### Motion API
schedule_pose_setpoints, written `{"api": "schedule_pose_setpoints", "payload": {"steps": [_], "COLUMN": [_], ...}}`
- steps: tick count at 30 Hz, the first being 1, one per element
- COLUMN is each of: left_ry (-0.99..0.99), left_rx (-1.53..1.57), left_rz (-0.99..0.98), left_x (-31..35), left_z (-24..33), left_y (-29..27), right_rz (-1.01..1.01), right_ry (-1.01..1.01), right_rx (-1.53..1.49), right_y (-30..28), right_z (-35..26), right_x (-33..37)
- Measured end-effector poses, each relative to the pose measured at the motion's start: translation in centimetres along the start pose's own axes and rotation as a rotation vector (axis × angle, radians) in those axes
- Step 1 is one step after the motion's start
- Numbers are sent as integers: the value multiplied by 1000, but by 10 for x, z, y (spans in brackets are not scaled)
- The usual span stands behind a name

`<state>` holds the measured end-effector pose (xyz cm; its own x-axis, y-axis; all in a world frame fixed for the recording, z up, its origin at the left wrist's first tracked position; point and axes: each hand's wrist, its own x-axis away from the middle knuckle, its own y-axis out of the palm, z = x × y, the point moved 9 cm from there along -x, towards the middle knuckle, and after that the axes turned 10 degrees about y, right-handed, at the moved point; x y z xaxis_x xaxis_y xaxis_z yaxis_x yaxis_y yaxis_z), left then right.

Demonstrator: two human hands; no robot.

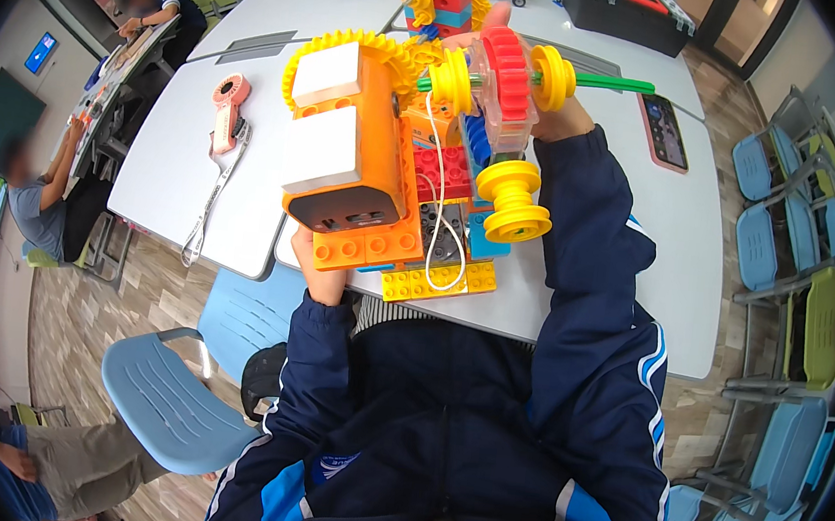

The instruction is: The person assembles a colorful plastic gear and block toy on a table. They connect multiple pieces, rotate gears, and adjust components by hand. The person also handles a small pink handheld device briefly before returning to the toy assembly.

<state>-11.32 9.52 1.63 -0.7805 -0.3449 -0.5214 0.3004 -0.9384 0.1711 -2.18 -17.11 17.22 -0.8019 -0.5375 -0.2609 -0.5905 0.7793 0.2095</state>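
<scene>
A large building-block model (387,157) stands at the table edge before me, with an orange motor block bearing two white panels. My left hand (323,270) grips its orange base from the lower left; the block hides most fingers. On the model's right, a red gear (508,73) and yellow pulley wheels (554,79) sit along a green axle (614,83). My right hand (562,122) is closed around this part from behind, its thumb pointing up beside the red gear. A white string (439,212) hangs in a loop down the front, over yellow bricks (441,281).
A pink handheld fan (227,122) with a strap lies left on the white table (170,171). Right lies a phone (663,133); behind is a black toolbox (627,14). Blue chairs (178,403) stand near my left, more along the right wall. Other people sit at a left table.
</scene>
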Motion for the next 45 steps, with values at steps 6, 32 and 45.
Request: {"api": "schedule_pose_setpoints", "payload": {"steps": [6, 32, 45], "left_ry": [239, 41, 117], "left_rx": [-388, -58, -358], "left_rz": [-135, -98, -184], "left_x": [-2, 2, -5], "left_z": [19, -11, 20], "left_y": [8, 3, 14], "right_rz": [-347, -143, -167], "right_ry": [26, -197, -168], "right_rx": [-130, 139, -179], "right_y": [29, -1, -15], "right_z": [-27, -21, 0], "right_x": [-2, -8, 0]}}
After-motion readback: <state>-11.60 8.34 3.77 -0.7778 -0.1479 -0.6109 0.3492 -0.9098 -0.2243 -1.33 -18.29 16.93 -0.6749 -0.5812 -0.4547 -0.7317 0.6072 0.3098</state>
